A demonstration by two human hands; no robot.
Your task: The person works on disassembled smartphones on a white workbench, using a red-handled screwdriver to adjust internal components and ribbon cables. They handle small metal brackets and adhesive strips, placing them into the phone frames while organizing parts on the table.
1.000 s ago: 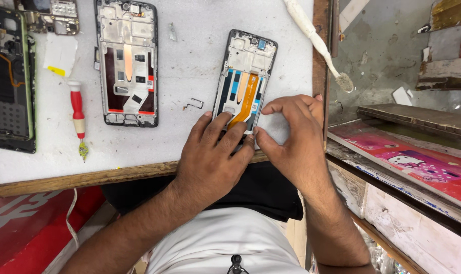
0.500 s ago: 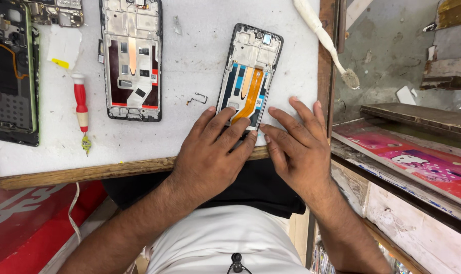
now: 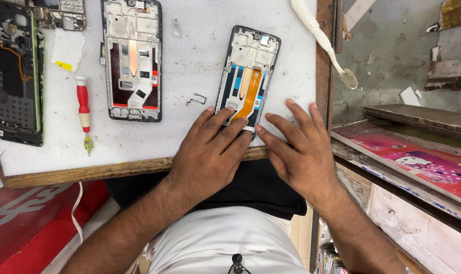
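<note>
Right hand (image 3: pixel 301 152) flattened since earlier, grip open; left hand (image 3: pixel 210 152) pressing phone frame (image 3: pixel 248 76), grip open.

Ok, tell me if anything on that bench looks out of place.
One thing: a small bent metal part lies loose on the white mat, left of the opened phone under both hands. The brush overhangs the bench edge.

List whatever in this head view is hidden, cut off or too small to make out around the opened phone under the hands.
- Opened phone: its bottom end is covered by the left hand and the fingertips of the right hand.
- Small bent part beside it: too small to identify.
- Dismantled phone at far left: cut off by the picture's left edge.
- White brush: handle cut off by the top edge.
</note>
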